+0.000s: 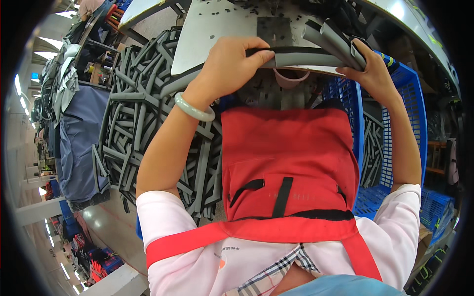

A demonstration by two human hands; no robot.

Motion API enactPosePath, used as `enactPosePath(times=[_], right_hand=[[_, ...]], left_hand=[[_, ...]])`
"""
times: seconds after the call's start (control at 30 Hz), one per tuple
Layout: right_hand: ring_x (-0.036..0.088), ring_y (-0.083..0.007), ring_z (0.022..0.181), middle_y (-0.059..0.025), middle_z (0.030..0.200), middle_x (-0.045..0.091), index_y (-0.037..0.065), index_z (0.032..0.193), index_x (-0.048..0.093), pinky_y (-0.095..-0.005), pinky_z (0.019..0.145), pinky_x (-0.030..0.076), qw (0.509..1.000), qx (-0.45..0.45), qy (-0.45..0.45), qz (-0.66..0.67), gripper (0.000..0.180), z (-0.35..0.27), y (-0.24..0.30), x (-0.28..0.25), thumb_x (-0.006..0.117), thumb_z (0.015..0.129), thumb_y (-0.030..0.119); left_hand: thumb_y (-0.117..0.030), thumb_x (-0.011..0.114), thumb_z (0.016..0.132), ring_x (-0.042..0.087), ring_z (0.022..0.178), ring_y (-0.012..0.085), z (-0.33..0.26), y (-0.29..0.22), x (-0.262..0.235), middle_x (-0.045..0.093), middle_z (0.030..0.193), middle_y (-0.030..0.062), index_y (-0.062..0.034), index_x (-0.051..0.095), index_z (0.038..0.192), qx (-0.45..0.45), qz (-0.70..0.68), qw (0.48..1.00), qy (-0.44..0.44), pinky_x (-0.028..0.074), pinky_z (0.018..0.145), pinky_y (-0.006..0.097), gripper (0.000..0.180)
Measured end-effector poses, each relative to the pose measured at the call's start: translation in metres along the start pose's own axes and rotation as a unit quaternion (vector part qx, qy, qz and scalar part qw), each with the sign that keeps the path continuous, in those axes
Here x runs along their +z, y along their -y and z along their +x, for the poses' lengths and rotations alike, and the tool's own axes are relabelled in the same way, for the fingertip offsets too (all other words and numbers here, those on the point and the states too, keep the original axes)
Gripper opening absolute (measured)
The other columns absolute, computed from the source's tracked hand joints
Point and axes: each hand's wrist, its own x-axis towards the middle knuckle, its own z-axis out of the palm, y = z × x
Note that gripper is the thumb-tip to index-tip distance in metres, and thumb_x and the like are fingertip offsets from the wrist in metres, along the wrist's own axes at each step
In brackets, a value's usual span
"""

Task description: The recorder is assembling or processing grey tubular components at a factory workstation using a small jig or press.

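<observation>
My left hand (228, 66), with a pale bangle on its wrist, pinches a grey strip with a black edge (303, 59) between thumb and fingers. This strip runs across the near edge of the white worktable (217, 29). At its right end my right hand (374, 71) is closed around a few grey rolled strips (339, 43), whose open ends point up and to the left. Another length of grey strip (182, 81) trails from under my left hand toward the pile at the left. What exactly joins the strips is hidden by my fingers.
A big heap of grey strips (143, 111) lies to my left. At my right stands a blue plastic basket (418, 108) with more strips inside. Under the table edge hangs a pink container (291, 80). A red apron (291, 143) covers my lap. Small black scraps dot the table.
</observation>
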Motion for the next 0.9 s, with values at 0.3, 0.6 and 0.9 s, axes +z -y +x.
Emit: enactPosePath(times=[0.3, 0.6, 0.9], right_hand=[[0.061, -0.0196, 0.086, -0.0193, 0.096, 0.064, -0.005, 0.132, 0.050, -0.0315, 0.081, 0.047, 0.997, 0.079, 0.009, -0.016, 0.070, 0.038, -0.028, 0.008, 0.081, 0.076, 0.025], [0.055, -0.0138, 0.074, -0.0117, 0.082, 0.061, -0.002, 0.126, 0.052, -0.0302, 0.072, 0.047, 0.999, 0.037, -0.016, 0.014, 0.060, 0.055, -0.056, 0.018, 0.079, 0.078, 0.022], [0.061, -0.0195, 0.087, -0.0170, 0.096, 0.065, -0.002, 0.130, 0.051, -0.0320, 0.083, 0.047, 0.999, 0.027, -0.020, -0.014, 0.064, 0.064, -0.056, 0.017, 0.079, 0.079, 0.025]], left_hand=[[-0.023, 0.066, 0.087, 0.064, 0.072, 0.0146, 0.054, 0.024, 0.004, 0.069, 0.075, 0.0088, 0.0030, 0.070, 0.100, -0.073, -0.101, 0.992, 0.011, 0.049, 0.067, 0.029, 0.030], [-0.024, 0.067, 0.086, 0.057, 0.062, 0.0115, 0.077, 0.039, 0.016, 0.069, 0.074, 0.0072, 0.0031, 0.071, 0.101, -0.076, -0.107, 0.991, -0.016, 0.047, 0.061, 0.027, 0.031], [-0.026, 0.067, 0.087, 0.054, 0.058, 0.0086, 0.087, 0.048, 0.016, 0.070, 0.072, 0.0062, 0.0012, 0.072, 0.101, -0.079, -0.120, 0.989, -0.019, 0.045, 0.056, 0.025, 0.031]])
